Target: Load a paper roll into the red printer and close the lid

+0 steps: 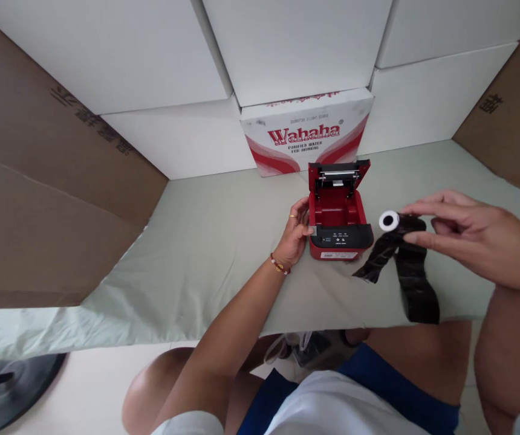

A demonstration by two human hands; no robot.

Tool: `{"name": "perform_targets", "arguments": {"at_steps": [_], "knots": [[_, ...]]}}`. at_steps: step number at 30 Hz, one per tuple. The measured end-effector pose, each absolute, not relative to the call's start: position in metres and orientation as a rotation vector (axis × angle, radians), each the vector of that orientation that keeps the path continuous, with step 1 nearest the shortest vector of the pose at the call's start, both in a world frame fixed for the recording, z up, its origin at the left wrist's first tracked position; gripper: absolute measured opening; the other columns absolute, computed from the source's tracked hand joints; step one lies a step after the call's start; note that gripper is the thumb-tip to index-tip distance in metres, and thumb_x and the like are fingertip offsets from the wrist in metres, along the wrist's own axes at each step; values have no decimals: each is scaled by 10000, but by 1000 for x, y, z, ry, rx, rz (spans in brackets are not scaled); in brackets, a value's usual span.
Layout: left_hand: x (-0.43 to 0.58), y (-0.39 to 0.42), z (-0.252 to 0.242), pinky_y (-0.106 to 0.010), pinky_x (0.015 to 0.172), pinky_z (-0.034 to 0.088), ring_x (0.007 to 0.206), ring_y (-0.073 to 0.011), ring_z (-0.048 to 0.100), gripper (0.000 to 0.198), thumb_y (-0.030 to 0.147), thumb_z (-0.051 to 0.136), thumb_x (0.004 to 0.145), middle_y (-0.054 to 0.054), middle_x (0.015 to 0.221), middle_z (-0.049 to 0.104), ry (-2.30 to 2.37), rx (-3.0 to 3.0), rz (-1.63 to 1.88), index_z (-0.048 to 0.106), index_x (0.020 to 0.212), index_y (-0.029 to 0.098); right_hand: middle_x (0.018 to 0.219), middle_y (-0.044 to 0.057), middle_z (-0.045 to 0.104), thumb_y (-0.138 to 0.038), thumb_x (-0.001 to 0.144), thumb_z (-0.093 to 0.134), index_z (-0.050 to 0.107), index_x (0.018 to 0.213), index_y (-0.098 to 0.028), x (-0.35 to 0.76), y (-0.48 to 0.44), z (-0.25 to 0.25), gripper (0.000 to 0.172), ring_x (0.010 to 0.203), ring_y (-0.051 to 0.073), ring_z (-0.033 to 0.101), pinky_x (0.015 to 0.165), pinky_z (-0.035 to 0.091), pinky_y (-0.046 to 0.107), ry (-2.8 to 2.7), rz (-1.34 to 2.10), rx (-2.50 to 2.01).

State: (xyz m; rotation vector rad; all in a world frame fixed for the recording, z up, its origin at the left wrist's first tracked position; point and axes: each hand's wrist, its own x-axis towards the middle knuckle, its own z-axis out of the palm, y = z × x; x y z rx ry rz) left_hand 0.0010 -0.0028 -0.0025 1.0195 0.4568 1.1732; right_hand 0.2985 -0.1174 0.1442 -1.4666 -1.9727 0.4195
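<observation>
Red printer [341, 244], one in number, stands on the cloth-covered surface [205, 241], right of its middle and between the far and near edges, with the left hand's fingers against its left side and the right hand's fingers apart from it on the right. From the left: one brown carton [37, 199] stands at the surface's left end; what it holds cannot be seen. Five white boxes [296, 48] show along the far edge, two below and three above. In front of them, near the middle of that edge, leans one white-and-red Wahaha carton [305, 136], its contents hidden. Next comes the left hand [295, 235], its fingers bent along the printer's side and the thumb at the front left corner; how firmly they clasp I cannot tell. The printer's lid [339, 175] is raised, and the red compartment [335, 211] shows its bare inner walls. Further right, one black roll [410, 225] with a white core is pinched between thumb and fingers of the right hand [473, 235]; two lengths hang from it, the longer reaching down by the near edge. A second brown carton [509, 115] stands at the far right corner.
</observation>
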Motion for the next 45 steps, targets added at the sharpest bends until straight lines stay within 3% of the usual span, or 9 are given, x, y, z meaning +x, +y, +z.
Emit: {"name": "perform_targets", "arguments": {"at_steps": [7,12,15,19,23,28,31,35,45], "knots": [[3,-2,-3,-530,1333,283,1602,-343,400,749,416,890,696,-49,1624,549,458,1027,1184,608,1384,331,912,29,820,-326,934,708,802,1345,-320,219,-39,146,422,802,254,736,723,545,379,-2167,375,-1893],[3,-12,-5,-554,1354,243,1620,-360,360,739,560,821,818,-74,1649,487,568,1145,1264,545,1467,339,1218,120,831,-294,965,639,767,1413,-304,185,-20,134,466,1060,345,763,807,555,420,-2281,190,-2169],[0,-30,2,-571,1331,303,1613,-360,361,615,573,615,1005,-104,1675,426,728,1489,1419,492,1561,343,1238,143,824,-299,981,625,767,1405,-298,181,-15,134,447,1087,358,763,800,551,417,-2272,174,-2227],[0,-51,15,-597,1305,355,1524,-355,493,549,465,585,1030,-138,1528,574,724,2206,1593,542,1553,300,1206,166,828,-239,961,642,798,1329,-272,177,-7,133,400,1073,352,770,800,529,397,-2325,164,-2213],[6,-59,19,-535,1307,377,1432,-287,615,427,336,609,999,-94,1301,745,719,2510,1581,658,1418,267,1065,91,850,-307,977,671,764,1378,-280,182,-16,133,412,929,267,767,764,521,342,-2304,283,-2025],[9,-67,21,-477,1365,271,1350,-220,709,468,225,616,966,-44,1229,830,627,2629,1529,632,1432,258,795,25,756,-504,1033,624,838,1043,-251,210,-38,132,332,688,199,665,700,539,342,-1604,276,-1547],[8,-72,23,-420,1326,296,1331,-200,727,471,183,635,960,-42,1252,841,536,2704,1500,631,1427,249,1067,98,776,-587,1063,549,800,1229,-261,226,-31,119,443,898,253,720,828,594,413,-1411,-32,-1459],[8,-74,27,-389,1218,353,1267,-186,752,396,189,620,1006,-38,1239,852,553,2756,1536,665,1396,242,1485,139,702,-680,1068,494,614,1549,-280,235,-16,95,637,1341,309,673,1111,560,509,-1557,143,-1411],[9,-74,35,-360,1042,403,1138,-170,787,437,180,599,1046,-27,1139,873,587,2736,1610,610,1480,226,1203,48,856,-482,1148,435,846,1111,-317,242,-57,74,445,1228,273,780,1208,514,567,-1663,226,-1083]]}}
